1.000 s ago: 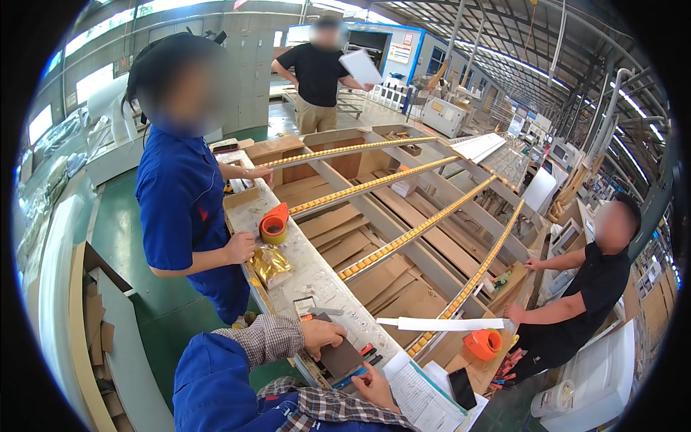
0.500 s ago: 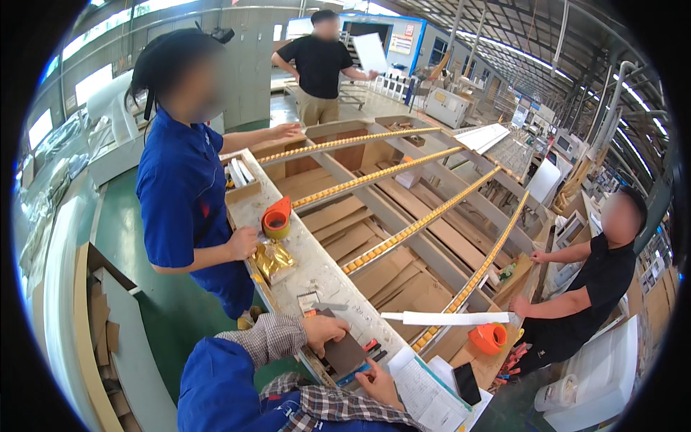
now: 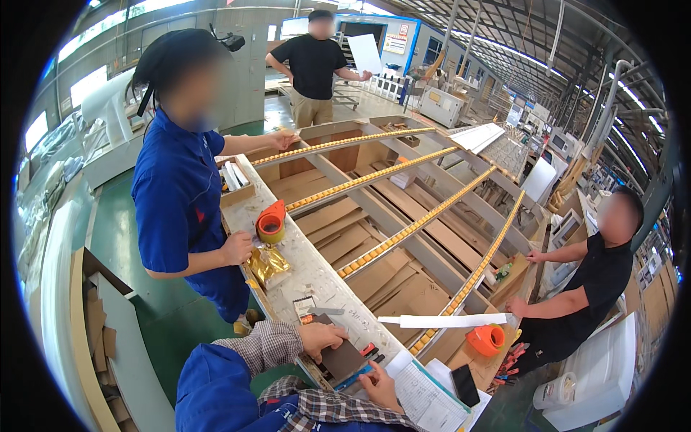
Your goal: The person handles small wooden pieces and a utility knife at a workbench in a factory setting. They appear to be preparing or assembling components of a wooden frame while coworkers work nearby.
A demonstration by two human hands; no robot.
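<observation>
On the near end of the long workbench, my left hand [image 3: 324, 340] grips the upper part of a flat dark-brown rectangular piece [image 3: 345, 362], fingers curled over it. My right hand [image 3: 380, 389] is at the piece's lower right corner, thumb and forefinger apart, the fingertips close to a blue strip [image 3: 351, 379] along its near edge. Whether those fingertips press the piece or the strip is unclear. Just beyond lie a grey flat blade-like tool [image 3: 326, 311], a small notepad [image 3: 304, 308] and red-and-black pens or markers [image 3: 371, 351].
A gold foil packet [image 3: 269, 266] and an orange tape dispenser [image 3: 271, 222] lie farther along the bench [image 3: 317, 248]. Papers [image 3: 425, 396] and a phone [image 3: 466, 385] are at my right. Yellow roller rails [image 3: 392, 245] span the frame. Co-workers stand left [image 3: 173, 194], right [image 3: 590, 281] and at the back [image 3: 312, 68].
The left co-worker's far hand has lowered toward the nearest roller rail end and closed its fingers. The view has shifted slightly; my hands stay at the brown piece.
</observation>
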